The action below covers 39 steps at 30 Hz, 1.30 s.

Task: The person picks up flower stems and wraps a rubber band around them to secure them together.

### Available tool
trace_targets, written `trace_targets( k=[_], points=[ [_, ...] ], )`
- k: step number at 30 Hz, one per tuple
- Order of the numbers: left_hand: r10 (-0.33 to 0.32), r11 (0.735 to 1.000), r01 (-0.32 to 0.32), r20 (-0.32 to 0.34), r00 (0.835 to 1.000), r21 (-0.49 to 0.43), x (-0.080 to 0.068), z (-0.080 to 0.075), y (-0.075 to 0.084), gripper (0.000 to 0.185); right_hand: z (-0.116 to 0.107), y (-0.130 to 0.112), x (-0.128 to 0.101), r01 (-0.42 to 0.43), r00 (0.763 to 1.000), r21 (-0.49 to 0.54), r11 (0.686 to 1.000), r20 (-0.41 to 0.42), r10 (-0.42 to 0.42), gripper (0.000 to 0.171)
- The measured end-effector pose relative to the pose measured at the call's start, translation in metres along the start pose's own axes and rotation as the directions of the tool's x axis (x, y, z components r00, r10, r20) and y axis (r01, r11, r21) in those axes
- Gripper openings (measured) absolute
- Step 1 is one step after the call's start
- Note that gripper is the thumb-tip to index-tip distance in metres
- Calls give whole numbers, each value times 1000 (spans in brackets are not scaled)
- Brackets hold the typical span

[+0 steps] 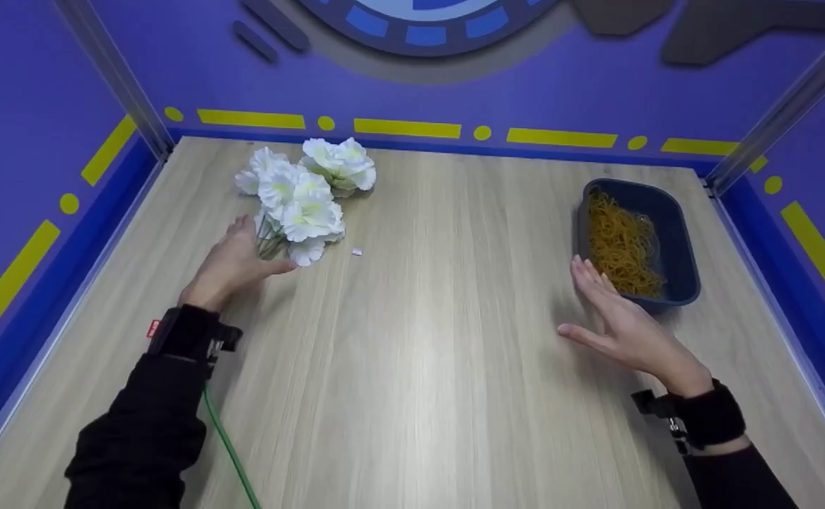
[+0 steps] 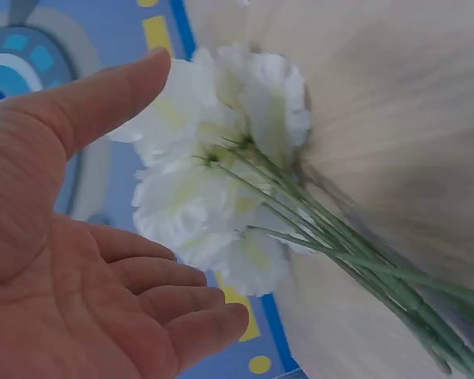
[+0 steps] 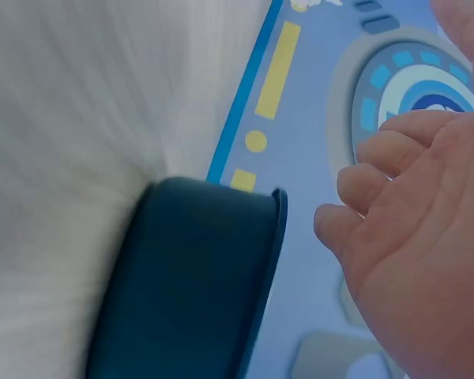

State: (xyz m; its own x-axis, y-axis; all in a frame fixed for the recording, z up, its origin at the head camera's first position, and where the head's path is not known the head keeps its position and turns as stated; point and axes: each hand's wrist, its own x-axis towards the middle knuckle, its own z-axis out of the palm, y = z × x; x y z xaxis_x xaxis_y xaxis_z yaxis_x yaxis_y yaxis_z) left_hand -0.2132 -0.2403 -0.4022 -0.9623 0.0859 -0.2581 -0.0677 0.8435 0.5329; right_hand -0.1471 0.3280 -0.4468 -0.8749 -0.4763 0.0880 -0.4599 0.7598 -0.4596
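Observation:
White artificial flowers (image 1: 299,201) with green stems (image 2: 363,260) lie on the table at the back left. My left hand (image 1: 232,261) is beside their stems, thumb spread from the relaxed fingers; in the left wrist view the palm holds nothing, and the blooms (image 2: 221,174) lie beyond the fingertips. At the right stands a dark blue-grey rectangular tub (image 1: 681,247) with a tangle of yellow-brown rubber bands (image 1: 617,247) inside. My right hand (image 1: 624,329) is by its near left corner, fingers extended and thumb apart. The right wrist view shows the tub's outer wall (image 3: 197,276) apart from the fingers.
A tiny pale scrap (image 1: 357,252) lies on the wooden table (image 1: 426,353) right of the flowers. Blue-purple panels (image 1: 454,99) with yellow marks enclose the back and sides. A green cable (image 1: 227,442) runs down from the left wrist strap (image 1: 189,336).

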Motion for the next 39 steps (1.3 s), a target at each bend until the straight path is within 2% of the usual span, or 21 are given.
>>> trace_targets(
  k=[5, 13, 16, 22, 27, 30, 33, 35, 39],
  points=[
    [-100, 995, 100, 13, 995, -16, 26, -4, -6, 124, 9, 1, 7, 23, 1000, 28, 999, 19, -24, 96],
    [-188, 980, 184, 37, 982, 77, 63, 7, 1, 106, 18, 8, 4, 21, 997, 84, 996, 77, -27, 105],
    [-217, 973, 215, 18, 976, 84, 72, 10, 1, 102, 19, 7, 7, 15, 995, 84, 996, 101, -24, 108],
    [-253, 967, 255, -60, 966, 25, 79, 13, -3, 93, 24, 3, 19, 11, 993, 73, 997, 115, -19, 111],
    [-263, 964, 264, -124, 957, -4, 82, 17, -10, 76, 29, 0, 23, 34, 992, 72, 997, 115, -43, 110],
    [-251, 968, 248, -166, 954, -43, 86, 21, -13, 60, 30, -1, 23, 41, 993, 85, 996, 105, -49, 109],
    [-252, 962, 229, -155, 955, -147, 91, 25, -14, 39, 29, 0, 23, 30, 994, 105, 994, 102, -41, 109],
    [-266, 948, 232, -143, 953, -217, 96, 29, -12, 30, 29, 1, 22, 24, 995, 120, 992, 98, -36, 108],
    [-305, 935, 269, -135, 943, -232, 98, 33, -3, 41, 29, 3, 20, 8, 995, 127, 992, 102, -22, 107]
  ],
)
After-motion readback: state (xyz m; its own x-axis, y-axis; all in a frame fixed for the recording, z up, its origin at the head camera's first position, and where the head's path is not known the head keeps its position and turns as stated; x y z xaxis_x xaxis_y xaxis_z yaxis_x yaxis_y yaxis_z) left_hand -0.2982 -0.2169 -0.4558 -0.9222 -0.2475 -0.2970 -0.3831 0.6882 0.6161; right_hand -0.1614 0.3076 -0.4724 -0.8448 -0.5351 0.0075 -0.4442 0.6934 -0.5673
